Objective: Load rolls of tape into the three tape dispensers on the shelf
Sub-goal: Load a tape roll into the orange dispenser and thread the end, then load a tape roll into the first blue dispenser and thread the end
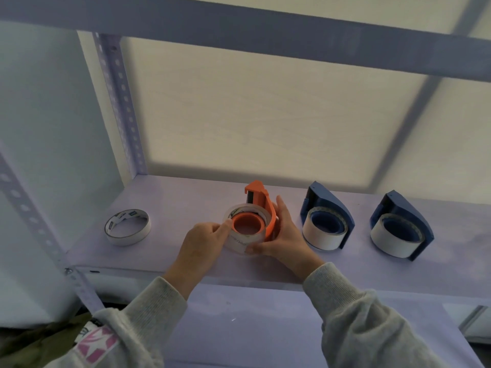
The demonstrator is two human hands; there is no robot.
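On the shelf (pixel 164 205), mid-row: your orange dispenser (pixel 261 208) lies on its side with a white tape roll (pixel 245 235) seated around its orange hub. Your left hand (pixel 204 243) is on the roll's left rim, thumb and fingertips pinching the edge. Your right hand (pixel 285 235) is curled around the dispenser's right side, thumb under the roll's near edge, fingers up along the orange frame. To the right, well apart from each other: two blue dispensers, middle one (pixel 328 208) and far-right one (pixel 401 219), each with a white roll on its hub. Far left, a spare tape roll (pixel 127 227) lies flat, alone. Grey sleeves (pixel 345 301) on both arms.
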